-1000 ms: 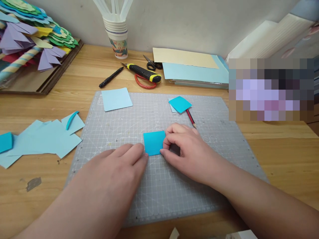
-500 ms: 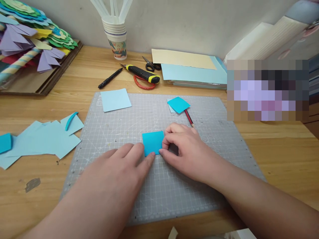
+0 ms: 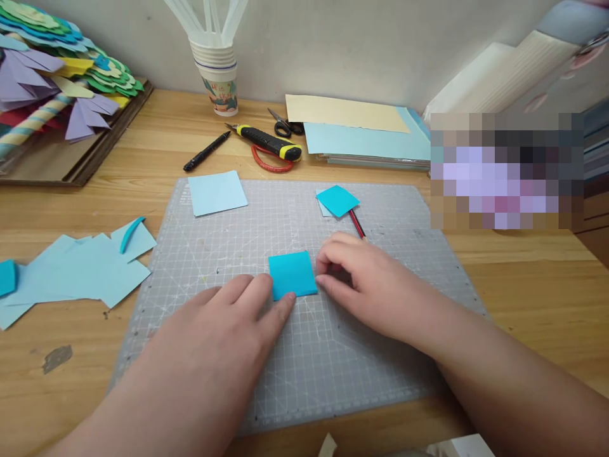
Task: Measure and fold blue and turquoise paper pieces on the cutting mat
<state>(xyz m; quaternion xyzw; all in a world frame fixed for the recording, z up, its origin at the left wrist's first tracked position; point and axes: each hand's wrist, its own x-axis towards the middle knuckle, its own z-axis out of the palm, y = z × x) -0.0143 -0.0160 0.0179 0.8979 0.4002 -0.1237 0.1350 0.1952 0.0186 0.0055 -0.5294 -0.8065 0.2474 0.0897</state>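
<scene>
A small bright blue paper square lies flat in the middle of the grey cutting mat. My left hand rests on the mat with its fingers stretched out, the fingertips pressing the square's lower left corner. My right hand sits just right of the square with its fingers curled, barely apart from the paper's right edge and holding nothing I can see.
On the mat are a pale blue square, another bright blue piece and a red pencil. Pale blue scraps lie left. A pen, utility knife, scissors, paper cups and paper sheets stand behind.
My right hand has let go of the blue square's right edge and drawn slightly away. My left fingertips have slid onto the square's lower left corner.
</scene>
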